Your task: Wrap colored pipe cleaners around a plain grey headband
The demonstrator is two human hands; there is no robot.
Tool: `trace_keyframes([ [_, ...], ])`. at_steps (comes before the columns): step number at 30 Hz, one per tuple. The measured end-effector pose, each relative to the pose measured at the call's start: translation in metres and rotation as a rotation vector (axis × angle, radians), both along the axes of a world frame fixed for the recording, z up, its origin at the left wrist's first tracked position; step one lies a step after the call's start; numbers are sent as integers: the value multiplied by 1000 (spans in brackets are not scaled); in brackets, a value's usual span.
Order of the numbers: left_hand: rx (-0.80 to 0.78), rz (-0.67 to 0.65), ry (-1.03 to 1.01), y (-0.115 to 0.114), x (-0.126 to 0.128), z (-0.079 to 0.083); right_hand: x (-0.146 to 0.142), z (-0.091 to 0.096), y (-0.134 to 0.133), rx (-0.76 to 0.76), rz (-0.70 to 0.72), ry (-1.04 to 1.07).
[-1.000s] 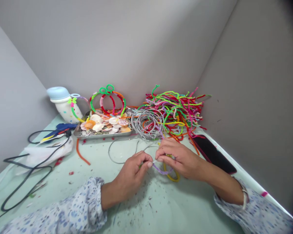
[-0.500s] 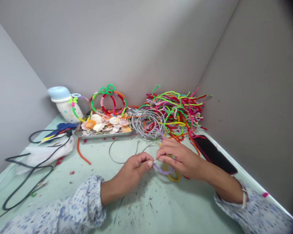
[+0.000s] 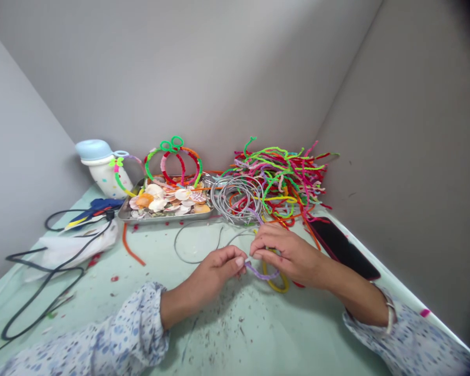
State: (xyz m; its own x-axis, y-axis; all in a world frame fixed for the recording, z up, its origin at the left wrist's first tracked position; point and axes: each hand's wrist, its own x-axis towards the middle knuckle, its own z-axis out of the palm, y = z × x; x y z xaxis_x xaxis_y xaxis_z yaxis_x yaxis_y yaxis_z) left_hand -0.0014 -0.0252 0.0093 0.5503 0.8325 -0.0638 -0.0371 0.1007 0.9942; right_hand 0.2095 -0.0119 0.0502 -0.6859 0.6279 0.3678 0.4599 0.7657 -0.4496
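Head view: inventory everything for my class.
Tray: 1, silver, back left
Shells: many, white, orange, in tray
Bottle: 1, white, back left
Flowered band: 1, multicoloured, beside bottle
Hoops: at least 2, multicoloured, over tray
Fuzzy stems: many, multicoloured, back right
Wire coil: 1, grey, right of tray
Strip: 1, orange, before tray
Phone: 1, black, right
Cables: count unclear, black, left
Bag: 1, white, left
Unclear item: 1, blue, left
Table: 1, pale green, underneath
Strand: 1, purple, front centre
Loop: 1, yellow, front centre
Walls: 3, grey, around
Bracelet: 1, white, right wrist
Sleeves: 2, blue-spotted, bottom
Left hand: 1, bare, pinching strand
Right hand: 1, bare, beside left
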Motion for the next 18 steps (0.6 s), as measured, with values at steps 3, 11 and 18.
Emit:
trace_keyframes([
  [3,-3,8,-8,1,0,-2,1,5,-4,47,-33,68],
  [11,96,133,-27,1,-4,1,6,29,-18,15,-98,-60],
  [18,134,169,7,2,-3,5,11,58,-43,-337,-64,-237],
])
